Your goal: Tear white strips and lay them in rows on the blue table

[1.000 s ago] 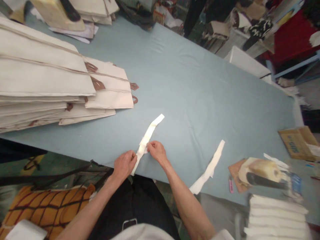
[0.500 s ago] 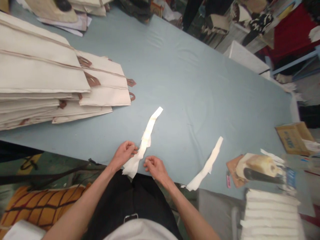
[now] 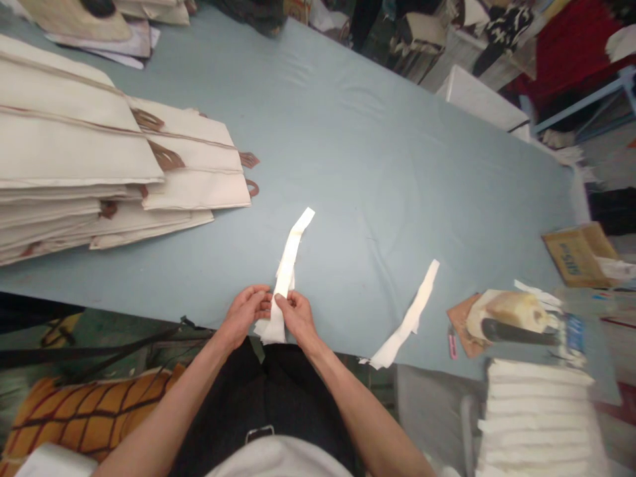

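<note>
A stack of white fabric strips (image 3: 286,262) lies lengthwise on the table near its front edge, directly before me. My right hand (image 3: 296,314) pinches the top strip near its lower end, thumb lying on its face. From the other side, my left hand (image 3: 247,310) has its fingers curled at the left edge of the same strip, fingertips touching it; its grip is partly hidden. The strips' lower ends overlap loosely by the table edge. Farther right lies a second white strip pile (image 3: 408,317), apart from both hands.
Cream fabric panels with brown loops (image 3: 193,165) are stacked on the blue-grey table (image 3: 358,179) at left. To the right are a pink cutter (image 3: 452,344), a dark-handled tool (image 3: 517,331), a cardboard box (image 3: 576,257) and a pile of folded white strips (image 3: 539,421).
My right hand has moved up and left onto the strip and taken hold of it. The strip's lower end has shifted and straightened. The whole view has moved slightly.
</note>
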{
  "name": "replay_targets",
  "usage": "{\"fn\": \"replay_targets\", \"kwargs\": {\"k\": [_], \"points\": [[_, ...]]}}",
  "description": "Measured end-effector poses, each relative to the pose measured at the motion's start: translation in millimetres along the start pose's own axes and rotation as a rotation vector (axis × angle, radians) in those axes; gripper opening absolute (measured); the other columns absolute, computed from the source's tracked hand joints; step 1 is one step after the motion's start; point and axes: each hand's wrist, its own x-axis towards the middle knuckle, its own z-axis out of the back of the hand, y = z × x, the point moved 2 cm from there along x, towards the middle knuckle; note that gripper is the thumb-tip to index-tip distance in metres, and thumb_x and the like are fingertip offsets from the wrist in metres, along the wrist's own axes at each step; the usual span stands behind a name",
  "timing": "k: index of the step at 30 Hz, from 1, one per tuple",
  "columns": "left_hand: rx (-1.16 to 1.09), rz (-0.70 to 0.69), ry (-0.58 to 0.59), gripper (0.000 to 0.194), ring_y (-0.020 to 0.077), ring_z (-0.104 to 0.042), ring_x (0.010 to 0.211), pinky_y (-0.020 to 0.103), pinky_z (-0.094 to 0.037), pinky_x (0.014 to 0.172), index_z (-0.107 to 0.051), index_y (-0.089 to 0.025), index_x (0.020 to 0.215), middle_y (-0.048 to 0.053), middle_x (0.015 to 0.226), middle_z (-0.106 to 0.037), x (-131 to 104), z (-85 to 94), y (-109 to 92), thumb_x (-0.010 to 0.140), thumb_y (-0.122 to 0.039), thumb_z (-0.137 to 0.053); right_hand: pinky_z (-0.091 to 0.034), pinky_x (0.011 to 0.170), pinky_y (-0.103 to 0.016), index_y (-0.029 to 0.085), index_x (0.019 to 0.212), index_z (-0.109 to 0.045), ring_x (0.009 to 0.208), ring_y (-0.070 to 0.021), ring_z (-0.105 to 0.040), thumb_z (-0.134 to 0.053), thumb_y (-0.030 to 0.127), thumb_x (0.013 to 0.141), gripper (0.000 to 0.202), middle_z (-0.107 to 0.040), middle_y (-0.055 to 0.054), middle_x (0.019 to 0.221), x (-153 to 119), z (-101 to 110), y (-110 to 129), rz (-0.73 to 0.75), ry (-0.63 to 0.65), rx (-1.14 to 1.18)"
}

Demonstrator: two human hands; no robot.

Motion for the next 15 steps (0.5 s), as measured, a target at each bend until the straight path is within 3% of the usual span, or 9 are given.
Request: {"fn": "replay_targets", "kwargs": {"k": [3,7,12,15], "points": [[0.033,-0.028,0.027,0.028,0.0135,-0.062,0.065,0.03,-0.054,0.063,-0.068,-0.015,0.107,0.001,0.085,-0.069,-5,0.8,0,0.1,-0.042,-0.065,-0.036,0.055,-0.022,0.017,0.077,-0.066,0.059,-0.0105,-0.047,-0.081,0.047,0.075,0.033,-0.06,0.005,0.065,-9,2,9,-0.011,-0.013,0.101],[0.084,-0.08,0.076,0.032,0.014,-0.06,0.065,0.03,-0.051,0.064,-0.071,-0.015,0.102,0.0,0.08,-0.068,-10,-2.6,-1,0.098,-0.046,-0.065,-0.039,0.055,-0.024,0.019,0.08,-0.062,0.057,-0.0113,-0.046,-0.076,0.057,0.082,0.04,-0.057,0.004,0.065,-14,9,21,-0.058,0.036,0.29],[0.094,-0.117,0.097,0.037,0.0144,-0.059,0.064,0.031,-0.05,0.064,-0.07,-0.016,0.103,0.0,0.082,-0.068,-12,-10.0,1,0.099,-0.052,-0.06,-0.042,0.053,-0.026,0.024,0.081,-0.057,0.045,-0.012,-0.034,-0.07,0.054,0.088,0.034,-0.034,0.011,0.05,-5,24,28,-0.194,0.14,0.449],[0.112,-0.122,0.088,0.036,0.017,-0.064,0.074,0.034,-0.053,0.072,-0.07,-0.016,0.103,0.003,0.089,-0.071,-12,-12.1,4,0.1,-0.051,-0.06,-0.044,0.055,-0.027,0.024,0.081,-0.057,0.043,-0.0119,-0.03,-0.069,0.049,0.09,0.029,-0.025,0.013,0.048,-4,32,31,-0.272,0.195,0.48]]}}
